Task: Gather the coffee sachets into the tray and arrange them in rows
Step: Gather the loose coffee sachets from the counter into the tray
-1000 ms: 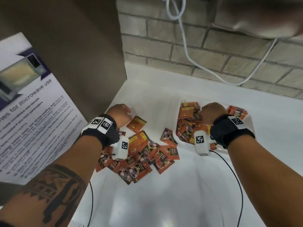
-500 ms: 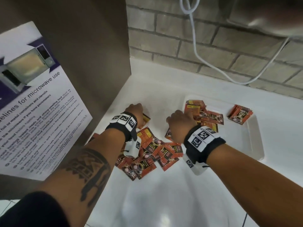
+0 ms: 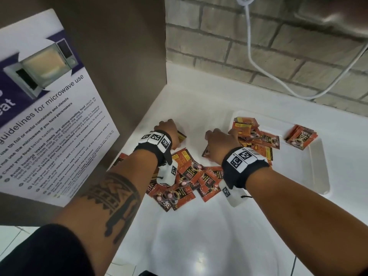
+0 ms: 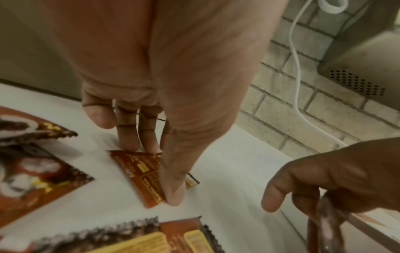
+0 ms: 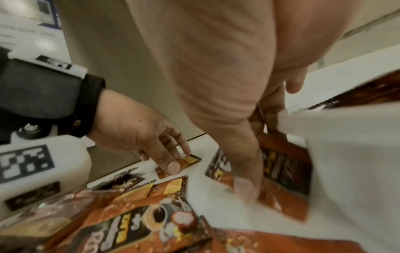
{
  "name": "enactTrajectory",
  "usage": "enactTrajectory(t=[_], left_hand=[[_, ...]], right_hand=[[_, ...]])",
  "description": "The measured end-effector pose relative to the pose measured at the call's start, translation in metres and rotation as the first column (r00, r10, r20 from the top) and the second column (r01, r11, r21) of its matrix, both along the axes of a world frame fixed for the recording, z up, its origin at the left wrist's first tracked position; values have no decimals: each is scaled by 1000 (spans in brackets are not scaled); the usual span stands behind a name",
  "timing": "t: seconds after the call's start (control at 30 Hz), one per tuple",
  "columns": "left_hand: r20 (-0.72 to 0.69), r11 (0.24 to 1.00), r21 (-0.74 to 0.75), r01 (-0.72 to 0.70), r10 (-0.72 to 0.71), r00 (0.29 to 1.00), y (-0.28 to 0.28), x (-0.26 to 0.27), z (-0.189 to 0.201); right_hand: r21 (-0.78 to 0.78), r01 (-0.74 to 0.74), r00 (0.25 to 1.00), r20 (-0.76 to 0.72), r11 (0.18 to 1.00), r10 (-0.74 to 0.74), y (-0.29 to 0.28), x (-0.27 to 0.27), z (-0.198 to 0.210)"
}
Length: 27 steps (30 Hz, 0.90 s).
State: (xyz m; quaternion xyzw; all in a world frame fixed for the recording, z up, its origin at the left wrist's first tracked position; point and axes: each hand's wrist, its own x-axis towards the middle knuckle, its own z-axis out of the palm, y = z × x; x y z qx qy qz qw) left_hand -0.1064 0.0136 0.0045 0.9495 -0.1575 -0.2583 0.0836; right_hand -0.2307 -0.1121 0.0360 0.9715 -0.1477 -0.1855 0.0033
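Several orange-brown coffee sachets (image 3: 191,176) lie in a loose pile on the white counter. More sachets (image 3: 256,138) lie jumbled at the left end of the white tray (image 3: 310,176), and a small stack (image 3: 300,136) sits in its far right corner. My left hand (image 3: 169,126) reaches past the pile and pinches a single sachet (image 4: 147,176) between thumb and fingers, flat on the counter. My right hand (image 3: 219,142) is just left of the tray's rim. Its thumb and fingers pinch another sachet (image 5: 283,169), which looks partly lifted.
A brown panel (image 3: 119,56) with a microwave-use poster (image 3: 39,116) stands close on the left. A brick wall (image 3: 258,56) with a hanging white cable (image 3: 258,66) runs behind the counter. A grey appliance (image 3: 328,14) hangs over the back right.
My right hand has left the tray and moved left to the sachets on the counter, where it now pinches one. My left hand has stayed at the far sachet.
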Motion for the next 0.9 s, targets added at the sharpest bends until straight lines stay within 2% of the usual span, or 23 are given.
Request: enactTrajectory(t=[0.07, 0.1, 0.17, 0.2, 0.27, 0.37, 0.5, 0.57, 0.63, 0.73, 0.8, 0.9], left_hand=[[-6, 1000, 1, -2, 2, 1000, 1, 0, 0], [-2, 1000, 4, -3, 3, 1000, 1, -1, 0], [3, 1000, 20, 7, -7, 1000, 1, -1, 1], [3, 1000, 22, 17, -17, 1000, 1, -1, 2], [-12, 999, 20, 37, -36, 999, 2, -1, 6], [-9, 995, 17, 100, -100, 995, 1, -1, 12], [-12, 995, -27, 95, -95, 995, 4, 1, 11], [-30, 994, -49, 93, -95, 995, 5, 1, 11], [-42, 987, -59, 149, -152, 988, 7, 1, 14], [-16, 976, -98, 194, -197, 980, 13, 6, 21], [-23, 972, -182, 149, -156, 987, 20, 11, 30], [-117, 959, -268, 95, -131, 985, 37, 13, 46]], right_hand=[[95, 26, 995, 88, 995, -34, -3, 0, 5], [198, 38, 987, 146, 980, -67, -3, -1, 9], [447, 25, 971, 203, 894, -129, -3, -4, 20], [524, -1, 978, 176, 852, -107, 0, -6, 25], [583, -37, 999, 46, 811, 13, 8, -10, 31], [510, -98, 977, -112, 855, 179, 20, -13, 28], [369, -198, 952, -149, 908, 268, 29, -15, 15], [363, -190, 957, -140, 912, 255, 30, -13, 9], [357, -173, 967, -117, 918, 227, 31, -11, 5], [328, -170, 981, -31, 929, 191, 31, -11, 3], [333, -161, 986, 10, 929, 167, 30, -13, 2], [447, -94, 996, 38, 890, 86, 24, -17, 5]])
